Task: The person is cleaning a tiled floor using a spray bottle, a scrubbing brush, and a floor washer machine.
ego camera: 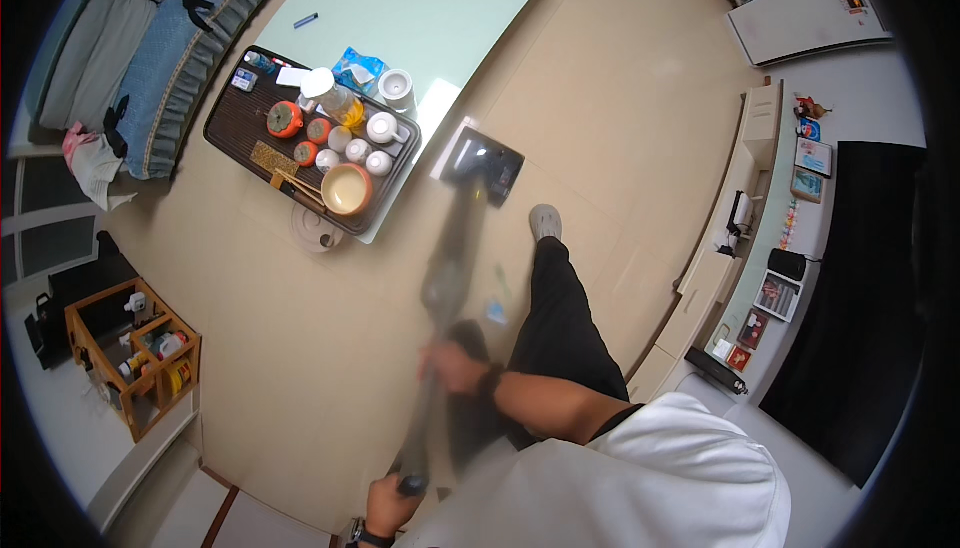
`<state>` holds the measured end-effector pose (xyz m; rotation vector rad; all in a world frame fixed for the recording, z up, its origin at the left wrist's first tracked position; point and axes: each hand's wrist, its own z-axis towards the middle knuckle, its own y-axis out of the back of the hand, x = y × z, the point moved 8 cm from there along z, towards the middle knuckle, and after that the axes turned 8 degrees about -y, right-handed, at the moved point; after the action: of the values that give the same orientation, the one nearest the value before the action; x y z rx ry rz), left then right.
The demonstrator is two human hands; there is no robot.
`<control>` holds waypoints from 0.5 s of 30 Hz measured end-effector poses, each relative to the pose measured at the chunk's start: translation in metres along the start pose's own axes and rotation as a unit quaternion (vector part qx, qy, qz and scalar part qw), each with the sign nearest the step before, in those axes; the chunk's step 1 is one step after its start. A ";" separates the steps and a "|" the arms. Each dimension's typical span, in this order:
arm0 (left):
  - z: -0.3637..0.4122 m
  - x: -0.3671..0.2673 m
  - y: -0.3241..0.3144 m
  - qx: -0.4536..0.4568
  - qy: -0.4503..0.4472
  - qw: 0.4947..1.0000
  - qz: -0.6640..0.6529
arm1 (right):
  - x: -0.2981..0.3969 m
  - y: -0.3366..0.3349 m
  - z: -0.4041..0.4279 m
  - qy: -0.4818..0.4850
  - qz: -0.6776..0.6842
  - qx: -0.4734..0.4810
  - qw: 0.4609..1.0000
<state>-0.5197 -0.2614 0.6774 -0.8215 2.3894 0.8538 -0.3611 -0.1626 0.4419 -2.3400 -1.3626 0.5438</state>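
A stick-type floor cleaner, blurred along its body (450, 270), slants from near me to its dark floor head (499, 161), which is flat on the tiles beside the glass-topped table (450, 22). Lower down, my left hand (391, 504), with a watch at its wrist, is closed around the handle end. My right hand (454, 366), a dark band on its wrist, grips the shaft farther along; its fingers are blurred. One grey shoe (545, 221) stands on the floor to the right of the cleaner's head.
The table bears a dark tea tray (232, 116) with cups, a teapot and a bowl (346, 189). A blue sofa (161, 75) stands at upper left, a wooden organizer (135, 356) at lower left. A long low cabinet (694, 293) runs along the right.
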 end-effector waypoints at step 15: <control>0.107 -0.212 0.009 0.035 0.174 0.970 -0.165 | 0.196 0.023 -0.093 -0.001 -0.010 -0.002 1.000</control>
<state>-0.3512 -0.1027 0.7328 -1.3890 2.4494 0.5220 -0.2076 -0.0123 0.4827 -2.3258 -1.3885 0.5389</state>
